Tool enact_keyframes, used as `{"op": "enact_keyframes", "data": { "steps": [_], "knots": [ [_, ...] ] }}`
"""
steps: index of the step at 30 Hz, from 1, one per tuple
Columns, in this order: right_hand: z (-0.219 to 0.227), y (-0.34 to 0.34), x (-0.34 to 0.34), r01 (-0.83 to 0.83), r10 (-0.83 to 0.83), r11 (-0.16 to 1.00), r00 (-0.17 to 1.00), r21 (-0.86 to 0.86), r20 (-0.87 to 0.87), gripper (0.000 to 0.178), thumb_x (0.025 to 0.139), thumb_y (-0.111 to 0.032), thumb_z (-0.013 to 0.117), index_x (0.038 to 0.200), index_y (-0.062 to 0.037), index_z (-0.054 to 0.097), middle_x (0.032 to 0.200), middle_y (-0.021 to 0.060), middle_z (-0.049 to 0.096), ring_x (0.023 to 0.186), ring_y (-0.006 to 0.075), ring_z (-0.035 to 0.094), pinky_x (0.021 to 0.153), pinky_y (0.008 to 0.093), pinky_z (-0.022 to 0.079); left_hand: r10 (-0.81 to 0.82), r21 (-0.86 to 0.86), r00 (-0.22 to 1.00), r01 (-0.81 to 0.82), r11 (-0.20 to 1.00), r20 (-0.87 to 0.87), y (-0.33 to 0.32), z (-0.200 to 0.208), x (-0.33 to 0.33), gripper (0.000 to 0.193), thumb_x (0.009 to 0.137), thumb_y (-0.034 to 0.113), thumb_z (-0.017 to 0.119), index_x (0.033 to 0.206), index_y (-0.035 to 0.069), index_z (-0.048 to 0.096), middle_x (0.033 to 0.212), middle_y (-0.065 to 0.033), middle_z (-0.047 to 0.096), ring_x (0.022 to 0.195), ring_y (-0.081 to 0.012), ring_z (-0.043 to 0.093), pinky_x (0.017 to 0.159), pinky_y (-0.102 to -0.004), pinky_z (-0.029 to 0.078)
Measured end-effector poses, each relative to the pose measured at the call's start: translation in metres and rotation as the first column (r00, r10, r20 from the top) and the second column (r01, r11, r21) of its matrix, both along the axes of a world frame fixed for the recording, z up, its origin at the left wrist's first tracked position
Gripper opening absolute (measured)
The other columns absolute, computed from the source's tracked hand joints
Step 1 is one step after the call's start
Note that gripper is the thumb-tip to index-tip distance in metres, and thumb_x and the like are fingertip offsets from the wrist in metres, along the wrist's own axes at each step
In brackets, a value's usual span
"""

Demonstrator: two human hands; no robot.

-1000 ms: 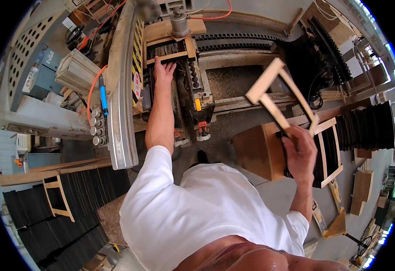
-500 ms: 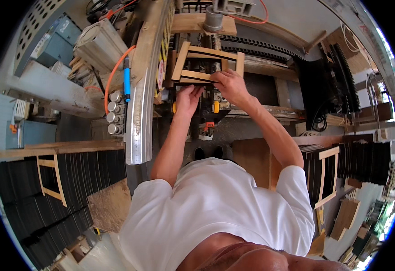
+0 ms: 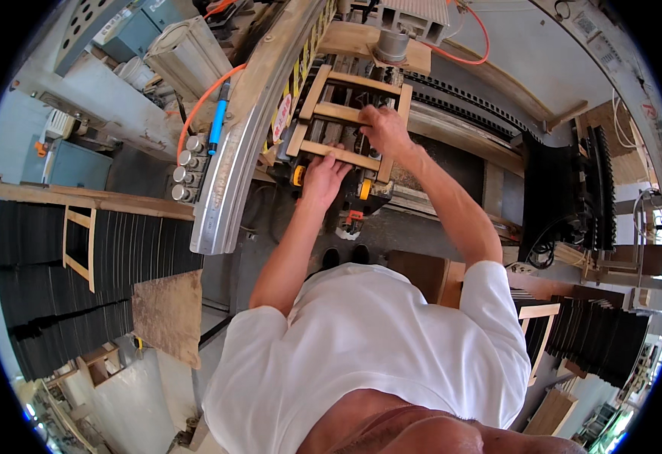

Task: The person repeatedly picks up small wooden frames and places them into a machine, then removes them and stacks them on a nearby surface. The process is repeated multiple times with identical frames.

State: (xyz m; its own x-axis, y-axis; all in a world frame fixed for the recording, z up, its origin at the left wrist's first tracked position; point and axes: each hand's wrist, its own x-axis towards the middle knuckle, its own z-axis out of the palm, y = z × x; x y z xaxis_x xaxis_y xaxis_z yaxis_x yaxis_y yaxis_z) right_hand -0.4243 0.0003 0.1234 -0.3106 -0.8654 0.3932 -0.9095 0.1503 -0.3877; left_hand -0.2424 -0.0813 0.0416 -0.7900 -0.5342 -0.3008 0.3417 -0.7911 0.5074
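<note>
Pale wooden frame pieces lie over a machine bed in front of me: a far frame (image 3: 365, 82), and a nearer section with a front rail (image 3: 357, 157) and short side pieces. Whether they are joined is hard to see. My left hand (image 3: 325, 178) is at the front rail, its fingers closed about the rail's middle. Further back, my right hand (image 3: 388, 130) has bent fingers closed on the frame near the right end of the middle rail (image 3: 338, 112). Its fingertips are partly hidden. Yellow round parts (image 3: 365, 188) of the machine sit just below the front rail.
A metal beam (image 3: 221, 204) runs along my left, with a blue marker (image 3: 218, 121) on it. A metal cylinder (image 3: 391, 47) stands above the far frame. Stacks of black slats (image 3: 142, 236) flank me left and right. A black cable chain (image 3: 603, 189) is at far right.
The nearer front rail and side pieces have come into view toward me. My left hand has moved onto that rail; my right hand has shifted slightly along the frame. My view has turned slightly.
</note>
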Motion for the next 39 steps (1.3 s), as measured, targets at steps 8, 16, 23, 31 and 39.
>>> {"op": "enact_keyframes", "data": {
  "steps": [8,16,23,31,39],
  "knots": [
    [-0.030,-0.060,-0.064,0.002,-0.002,1.000,1.000,0.009,0.014,0.026,0.073,-0.005,0.066,0.098,-0.0059,0.056,0.086,0.0163,0.067,0.091,0.0396,0.060,0.084,0.0487,0.045,0.067,-0.008,0.996,-0.066,0.998,0.051,0.073,0.033,0.104,0.033,0.100,0.011,0.048,0.133,0.006,0.046,0.129,-0.0100,0.055,0.125,-0.0277,0.051,0.103,-0.0443,0.045],
    [-0.031,-0.070,-0.078,-0.019,0.019,1.000,0.999,-0.006,0.044,0.022,0.071,-0.003,0.065,0.092,-0.0045,0.061,0.084,0.0164,0.067,0.087,0.0387,0.063,0.076,0.0481,0.049,0.174,-0.018,0.981,-0.173,0.985,0.083,0.112,0.047,0.169,0.035,0.097,0.012,0.056,0.130,0.003,0.051,0.126,-0.0103,0.059,0.124,-0.0295,0.053,0.105,-0.0440,0.045],
    [-0.033,-0.078,-0.081,0.042,-0.055,0.998,0.963,0.055,0.264,0.025,0.071,-0.009,0.071,0.095,-0.0065,0.065,0.092,0.0134,0.070,0.091,0.0336,0.066,0.080,0.0415,0.052,0.173,-0.029,0.976,-0.171,0.985,0.129,0.106,0.048,0.207,0.034,0.097,0.011,0.055,0.130,0.003,0.051,0.125,-0.0114,0.060,0.123,-0.0305,0.054,0.104,-0.0448,0.046],
    [-0.024,-0.076,-0.077,0.036,-0.057,0.986,0.990,0.162,0.127,0.026,0.075,-0.012,0.072,0.099,-0.0082,0.063,0.096,0.0117,0.070,0.094,0.0332,0.065,0.080,0.0436,0.051,0.221,-0.015,0.962,-0.222,0.975,0.162,0.086,0.022,0.286,0.035,0.096,0.011,0.057,0.130,0.002,0.050,0.125,-0.0107,0.059,0.123,-0.0297,0.053,0.106,-0.0440,0.044],
    [-0.018,-0.069,-0.055,0.102,-0.083,0.972,0.992,0.211,-0.093,0.030,0.081,-0.014,0.064,0.107,-0.0066,0.051,0.094,0.0203,0.067,0.092,0.0399,0.063,0.080,0.0505,0.049,0.274,-0.047,0.916,-0.273,0.961,0.293,0.073,-0.009,0.328,0.037,0.096,0.012,0.058,0.130,0.002,0.048,0.126,-0.0112,0.058,0.120,-0.0280,0.055,0.103,-0.0433,0.046]
  ]
}}
